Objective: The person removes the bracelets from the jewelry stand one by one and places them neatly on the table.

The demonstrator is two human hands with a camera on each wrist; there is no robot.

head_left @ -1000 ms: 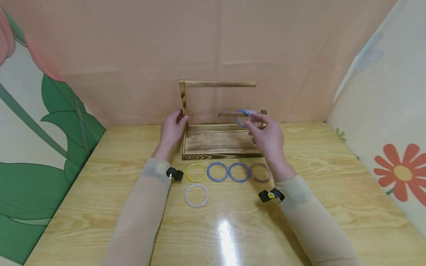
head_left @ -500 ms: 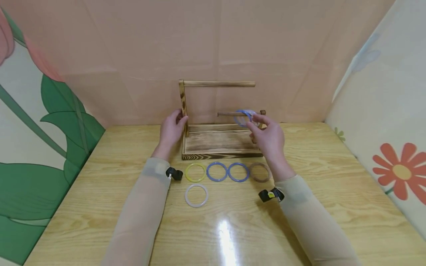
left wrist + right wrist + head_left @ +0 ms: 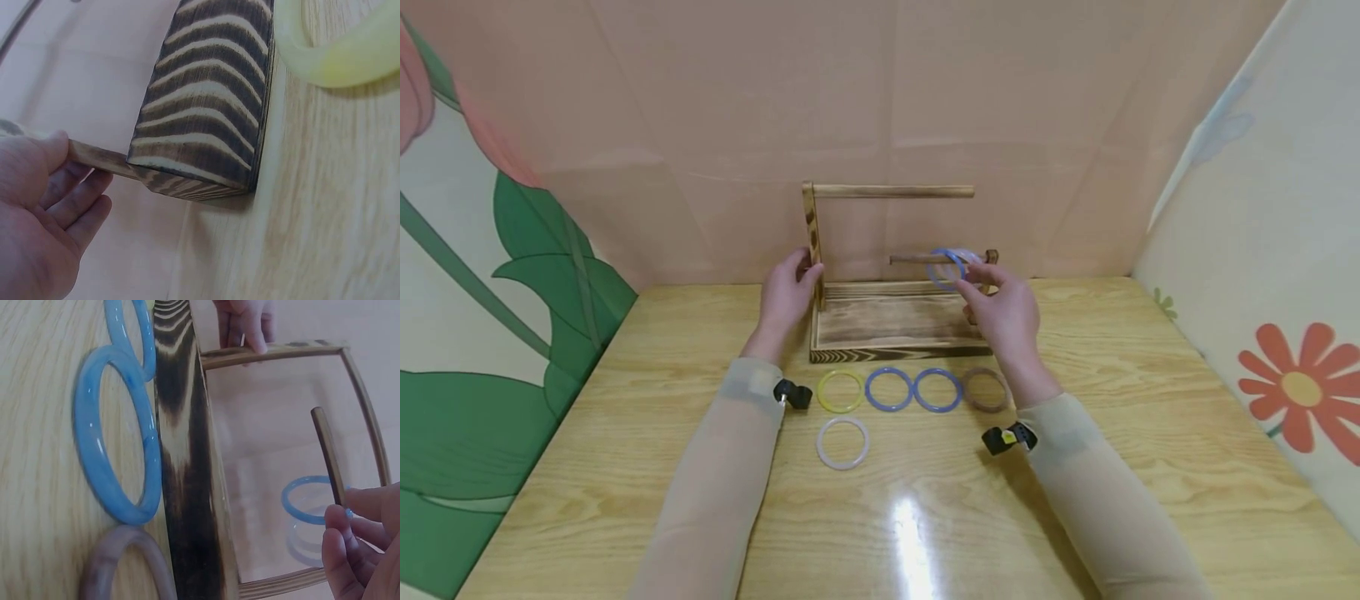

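Toward the far edge of the desk (image 3: 625,467), left of centre, the left hand (image 3: 786,296) grips the upright post (image 3: 813,242) of the wooden rack (image 3: 891,321), fingers curled round it as the left wrist view confirms. Along the rack's near side lie four bangles in a row: a yellow bangle (image 3: 841,390), two blue bangles (image 3: 889,388) (image 3: 937,389) and a brown bangle (image 3: 986,388), with a white bangle (image 3: 843,442) nearer the person. Further right, the right hand (image 3: 1003,312) pinches a blue bangle (image 3: 945,267) between thumb and fingertips (image 3: 340,522); it is threaded on the lower rod (image 3: 925,259), close to that rod's fixed right end, with the upper rod (image 3: 895,191) above it bare. The likeliest trouble seems slight: the rod is thin and the bangle smooth, so if let go while tilted it could swing or slide along toward the rod's free left end and drop onto the base. Too hard a push on the rod might shift the rack, which the left hand's hold should prevent.
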